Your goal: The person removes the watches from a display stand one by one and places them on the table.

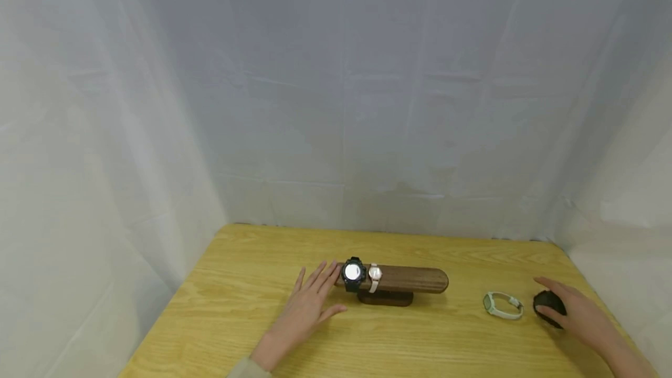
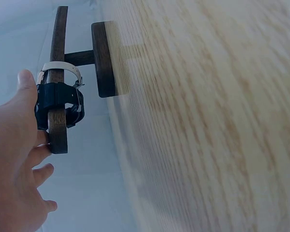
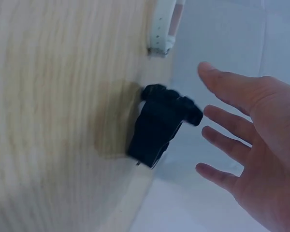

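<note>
A dark wooden watch stand point(image 1: 415, 279) carries a black watch point(image 1: 353, 273) at its left end and a slim white-strapped watch point(image 1: 375, 273) beside it. My left hand point(image 1: 305, 310) is at that left end, fingers extended and fingertips at the bar next to the black watch. In the left wrist view, the thumb of the left hand point(image 2: 12, 145) lies near the watch straps. On the right, my right hand point(image 1: 580, 315) reaches over a second black watch point(image 1: 549, 301) on the table. The right wrist view shows this black watch point(image 3: 159, 123) in front of the spread fingers, apart from them.
A pale green watch point(image 1: 489, 303) lies on the wooden table point(image 1: 420, 340), between the stand and the right hand. Pale cloth point(image 1: 336, 104) hangs behind the table and along both sides.
</note>
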{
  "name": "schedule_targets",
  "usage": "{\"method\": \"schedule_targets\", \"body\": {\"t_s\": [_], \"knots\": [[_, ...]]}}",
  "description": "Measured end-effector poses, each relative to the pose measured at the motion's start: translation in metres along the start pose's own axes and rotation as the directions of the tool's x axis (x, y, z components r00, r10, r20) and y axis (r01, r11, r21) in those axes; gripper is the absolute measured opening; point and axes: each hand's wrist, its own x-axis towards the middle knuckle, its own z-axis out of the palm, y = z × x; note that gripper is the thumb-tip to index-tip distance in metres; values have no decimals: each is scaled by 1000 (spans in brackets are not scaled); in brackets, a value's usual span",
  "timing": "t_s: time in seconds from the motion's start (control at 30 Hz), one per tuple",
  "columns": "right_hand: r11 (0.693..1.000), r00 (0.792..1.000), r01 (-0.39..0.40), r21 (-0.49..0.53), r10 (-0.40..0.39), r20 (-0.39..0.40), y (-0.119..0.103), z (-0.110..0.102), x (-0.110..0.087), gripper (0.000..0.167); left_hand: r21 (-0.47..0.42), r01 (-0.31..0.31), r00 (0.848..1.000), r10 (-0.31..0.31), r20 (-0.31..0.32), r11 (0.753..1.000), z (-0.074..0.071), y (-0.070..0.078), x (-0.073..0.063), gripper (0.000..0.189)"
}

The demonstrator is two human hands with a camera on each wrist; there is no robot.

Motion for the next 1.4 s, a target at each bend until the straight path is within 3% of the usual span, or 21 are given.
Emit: {"method": "schedule_targets", "body": {"t_s": [0.17, 0.33, 0.57, 0.67, 0.8, 1.03, 1.23, 1.4], "knots": [[996, 988, 83, -40, -87, -124, -18, 4, 5, 59, 2, -9, 1000, 9, -15, 1000, -1, 0, 0, 80], [983, 949, 182, -32, -184, -257, -42, 13, 12, 56, 4, -1, 1000, 1, 17, 1000, -2, 0, 1, 80], [955, 894, 295, -36, -290, -341, -79, 21, 24, 59, 6, -1, 1000, 1, 18, 1000, -1, 0, 1, 79], [945, 877, 324, -53, -321, -357, -92, 24, 29, 64, 13, -2, 1000, 2, 9, 1000, -1, -1, 1, 79], [945, 881, 323, -58, -322, -348, -108, 31, 37, 68, 7, 10, 1000, -10, 28, 1000, -1, -1, 1, 80], [902, 815, 415, -115, -426, -392, -142, 38, 50, 74, 7, 15, 999, -16, 40, 1000, -2, -1, 1, 80], [901, 828, 419, -115, -431, -359, -163, 50, 57, 71, 13, 14, 999, -15, 34, 1000, -1, -1, 1, 81], [886, 818, 449, -115, -460, -345, -179, 60, 60, 75, 9, 18, 999, -18, 37, 1000, -2, -1, 1, 81]]}}
